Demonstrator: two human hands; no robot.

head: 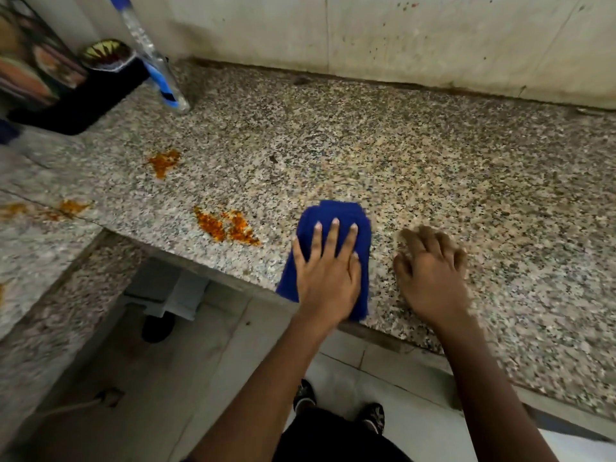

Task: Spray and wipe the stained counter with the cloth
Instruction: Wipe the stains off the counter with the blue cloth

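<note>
A folded blue cloth [336, 213] lies on the speckled granite counter [383, 151] near its front edge. My left hand [328, 271] presses flat on the cloth with straight, spread fingers. My right hand [430, 271] rests on the bare counter just right of the cloth, blurred, fingers slightly bent, holding nothing. Orange stains mark the counter: one pair [226, 225] just left of the cloth, one [164, 161] farther back left, more [43, 210] at the far left. A clear spray bottle [151, 56] with blue parts leans at the back left.
A black tray [86, 101] with a bowl stands at the back left corner, next to the bottle. A stained tiled wall [400, 35] runs behind the counter. Below the counter's front edge are the floor and my shoes [373, 418].
</note>
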